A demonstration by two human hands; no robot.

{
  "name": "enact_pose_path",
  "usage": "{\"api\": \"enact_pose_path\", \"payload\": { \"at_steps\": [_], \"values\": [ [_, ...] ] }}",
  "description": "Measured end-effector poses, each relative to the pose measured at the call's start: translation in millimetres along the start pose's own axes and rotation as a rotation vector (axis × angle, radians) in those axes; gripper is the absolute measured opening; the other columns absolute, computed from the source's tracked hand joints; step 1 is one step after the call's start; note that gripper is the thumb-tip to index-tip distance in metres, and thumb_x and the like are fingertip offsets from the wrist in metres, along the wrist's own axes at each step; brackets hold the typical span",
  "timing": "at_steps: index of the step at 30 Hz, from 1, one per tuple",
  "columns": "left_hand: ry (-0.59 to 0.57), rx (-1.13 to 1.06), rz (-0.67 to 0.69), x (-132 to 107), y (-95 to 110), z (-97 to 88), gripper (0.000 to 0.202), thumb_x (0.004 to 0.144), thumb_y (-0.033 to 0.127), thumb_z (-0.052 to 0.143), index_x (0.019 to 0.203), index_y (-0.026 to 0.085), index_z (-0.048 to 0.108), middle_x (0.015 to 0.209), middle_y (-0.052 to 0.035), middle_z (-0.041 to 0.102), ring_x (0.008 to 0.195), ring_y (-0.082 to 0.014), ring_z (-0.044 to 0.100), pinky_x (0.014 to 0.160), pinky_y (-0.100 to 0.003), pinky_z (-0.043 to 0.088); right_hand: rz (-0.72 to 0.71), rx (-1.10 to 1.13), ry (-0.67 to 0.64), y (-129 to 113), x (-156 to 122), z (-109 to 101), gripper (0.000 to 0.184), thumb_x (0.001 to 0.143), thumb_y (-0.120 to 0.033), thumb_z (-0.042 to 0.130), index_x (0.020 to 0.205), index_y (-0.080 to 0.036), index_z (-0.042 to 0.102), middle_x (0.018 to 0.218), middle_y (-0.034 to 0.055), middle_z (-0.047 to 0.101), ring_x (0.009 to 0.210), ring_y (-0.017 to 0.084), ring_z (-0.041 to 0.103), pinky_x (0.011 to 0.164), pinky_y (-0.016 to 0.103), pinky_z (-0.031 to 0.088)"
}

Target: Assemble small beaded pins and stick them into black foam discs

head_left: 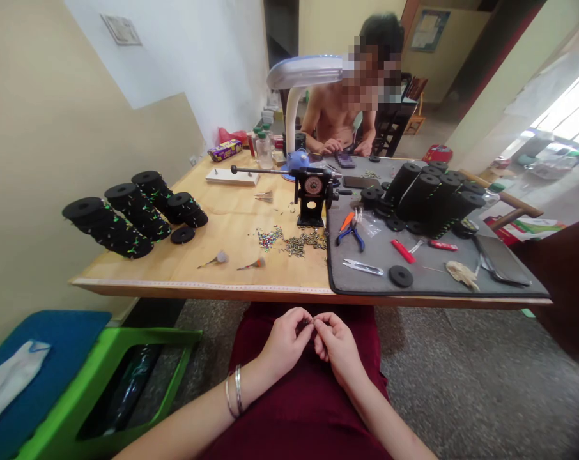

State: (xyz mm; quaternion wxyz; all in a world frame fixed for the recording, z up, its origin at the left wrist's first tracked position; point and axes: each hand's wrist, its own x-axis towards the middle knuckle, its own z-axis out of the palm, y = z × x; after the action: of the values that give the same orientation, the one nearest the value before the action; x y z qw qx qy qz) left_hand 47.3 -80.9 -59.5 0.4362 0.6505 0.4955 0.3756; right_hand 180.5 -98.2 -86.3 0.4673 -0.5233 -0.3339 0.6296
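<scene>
Over my lap, just in front of the table edge, my left hand [285, 340] and my right hand [335, 345] meet at the fingertips. Both are closed in a pinch, thumb against finger. Whatever sits between the fingertips is too small to make out. On the table ahead lie a pile of small metal pieces [303, 244] and a pile of coloured beads [269, 237]. Closer to the edge are two small brush-like bundles, one grey [220, 257] and one with orange [257, 263]. Behind the piles stands a small black hand-cranked device [312, 197] with a dial.
Stacks of black foam spools [136, 214] stand at the left, more spools [418, 195] at the right. The grey mat [366, 249] carries pliers [351, 233], thread snips [363, 267] and a foam disc [401, 276]. A co-worker sits opposite, behind a lamp [308, 70]. A green stool [112, 383] is at left.
</scene>
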Motion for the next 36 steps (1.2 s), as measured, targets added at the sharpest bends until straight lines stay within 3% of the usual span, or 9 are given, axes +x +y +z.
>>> {"api": "enact_pose_path", "payload": {
  "at_steps": [8, 13, 18, 23, 29, 36],
  "values": [
    [-0.035, -0.016, -0.028, 1, -6, 4.1, 0.011, 0.079, 0.025, 0.054, 0.071, 0.019, 0.058, 0.067, -0.0008, 0.057, 0.062, -0.0140, 0.053, 0.058, -0.024, 0.041, -0.006, 0.082, 0.024, -3, 1, 0, 0.031, 0.073, -0.045, 0.065, 0.075, -0.018, 0.050, 0.035, -0.0098, 0.046, 0.029, 0.004, 0.030, 0.033, 0.015, 0.019],
    [-0.147, -0.243, -0.183, 1, -10, 7.4, 0.010, 0.079, 0.028, 0.054, 0.078, 0.018, 0.052, 0.067, 0.0000, 0.058, 0.056, -0.0124, 0.056, 0.051, -0.022, 0.046, 0.009, 0.250, 0.063, -2, 4, -4, 0.029, 0.071, -0.040, 0.068, 0.073, -0.019, 0.048, 0.035, -0.0124, 0.039, 0.031, 0.003, 0.022, 0.034, 0.016, 0.012],
    [-0.207, -0.356, -0.207, 3, -10, 7.7, 0.011, 0.079, 0.026, 0.054, 0.077, 0.017, 0.049, 0.063, 0.0011, 0.056, 0.058, -0.0119, 0.057, 0.057, -0.025, 0.049, -0.002, 0.257, 0.073, -3, 3, -6, 0.029, 0.070, -0.040, 0.069, 0.071, -0.020, 0.048, 0.036, -0.0131, 0.034, 0.034, 0.003, 0.018, 0.035, 0.017, 0.011],
    [-0.224, -0.343, -0.218, 3, -12, 6.6, 0.018, 0.071, 0.021, 0.063, 0.081, 0.018, 0.048, 0.061, 0.0051, 0.052, 0.053, -0.0095, 0.054, 0.053, -0.022, 0.046, -0.018, 0.233, 0.056, -3, 2, -6, 0.031, 0.071, -0.041, 0.068, 0.070, -0.020, 0.047, 0.039, -0.0135, 0.030, 0.036, 0.003, 0.017, 0.036, 0.017, 0.012],
    [-0.202, -0.309, -0.260, 5, -15, 6.9, 0.003, 0.073, 0.018, 0.052, 0.073, 0.017, 0.049, 0.056, 0.0041, 0.053, 0.047, -0.0086, 0.051, 0.047, -0.020, 0.041, -0.056, 0.180, 0.028, -4, 1, -5, 0.032, 0.072, -0.043, 0.067, 0.070, -0.020, 0.045, 0.041, -0.0139, 0.028, 0.037, 0.003, 0.016, 0.036, 0.017, 0.012],
    [-0.217, -0.213, -0.230, 7, -14, 6.3, 0.003, 0.069, 0.015, 0.049, 0.069, 0.016, 0.052, 0.054, 0.0050, 0.049, 0.045, -0.0081, 0.045, 0.046, -0.020, 0.036, -0.069, 0.134, 0.032, -2, 1, -5, 0.031, 0.073, -0.043, 0.065, 0.071, -0.020, 0.045, 0.043, -0.0129, 0.029, 0.037, 0.004, 0.019, 0.037, 0.018, 0.013]
  ]
}}
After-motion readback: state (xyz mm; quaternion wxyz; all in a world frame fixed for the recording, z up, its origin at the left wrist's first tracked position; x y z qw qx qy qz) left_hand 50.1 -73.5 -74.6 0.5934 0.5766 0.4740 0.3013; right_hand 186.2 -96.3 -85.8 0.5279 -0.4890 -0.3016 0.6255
